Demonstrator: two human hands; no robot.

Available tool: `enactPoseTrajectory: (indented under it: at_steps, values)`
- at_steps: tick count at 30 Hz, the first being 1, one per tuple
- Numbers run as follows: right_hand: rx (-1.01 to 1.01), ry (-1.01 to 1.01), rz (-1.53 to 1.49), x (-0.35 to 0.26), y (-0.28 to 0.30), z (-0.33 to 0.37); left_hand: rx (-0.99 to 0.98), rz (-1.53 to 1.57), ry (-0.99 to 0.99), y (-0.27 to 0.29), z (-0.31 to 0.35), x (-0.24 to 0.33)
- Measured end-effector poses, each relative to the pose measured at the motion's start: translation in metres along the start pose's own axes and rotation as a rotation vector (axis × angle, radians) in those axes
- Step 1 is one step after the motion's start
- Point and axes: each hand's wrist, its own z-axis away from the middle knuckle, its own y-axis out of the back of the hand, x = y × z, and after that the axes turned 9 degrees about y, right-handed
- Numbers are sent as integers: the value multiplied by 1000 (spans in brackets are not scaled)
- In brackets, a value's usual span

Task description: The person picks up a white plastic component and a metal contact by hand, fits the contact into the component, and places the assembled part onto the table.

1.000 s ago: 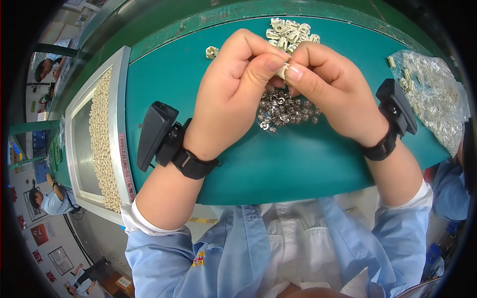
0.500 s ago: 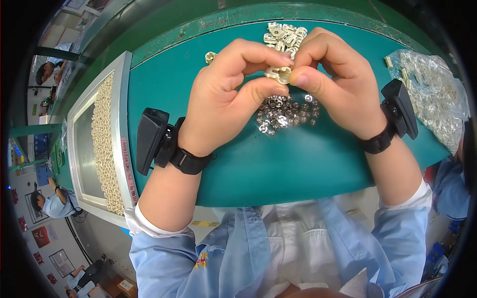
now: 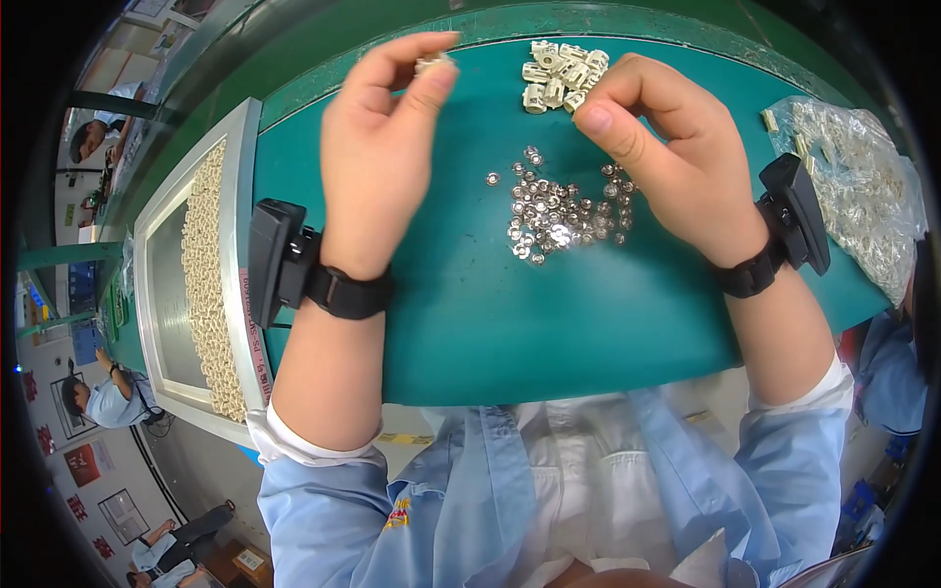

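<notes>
Raised over the far left of the green mat, my left hand (image 3: 377, 147) pinches a small cream plastic housing (image 3: 434, 65) between thumb and index finger. My right hand (image 3: 676, 157) is closed in a pinch beside a pile of similar cream housings (image 3: 559, 73). Whatever sits between its thumb and index fingertips, if anything, is too small to make out. Below and between the hands lies a loose heap of small round silvery metal pieces (image 3: 564, 216), a few of them scattered toward the left hand.
A metal-edged frame tray (image 3: 250, 186) with rows of cream parts (image 3: 206, 284) stands at the left. On the right lies a clear plastic bag (image 3: 853, 186) full of pale parts. The green mat (image 3: 549, 343) covers the bench. Other people sit beyond the left side.
My hands have parted. The left has moved up and to the left with a cream housing in its fingers; the right has stayed nearly in place, and more of the metal pieces show.
</notes>
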Motion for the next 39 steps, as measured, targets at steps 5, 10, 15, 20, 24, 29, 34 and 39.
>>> enactPoseTrajectory:
  at_steps: [5, 10, 15, 20, 24, 29, 34, 39]
  values:
    - [-10, -51, 58, -2, 0, -2, 103, -277, 27, 20, -16, -15]
    - [-13, -23, 106, 0, 1, -3, 134, -526, 99, 34, -17, -14]
    - [-13, -30, 104, 2, 2, -3, 78, -677, 247, 43, -15, -3]
    - [-19, -27, 118, 2, 2, -4, -84, -606, 259, 45, -13, -12]
    - [-33, -22, 128, 5, 2, -4, -111, -619, 293, 42, -11, -8]
    - [-17, -106, 138, 8, 10, -6, -90, -683, 267, 34, -8, -4]
    - [-98, -171, 395, 7, 15, -9, 51, -695, 27, 31, -4, 0]
    - [-191, 101, 600, 28, 14, 5, -60, -461, -102, 2, 5, 5]
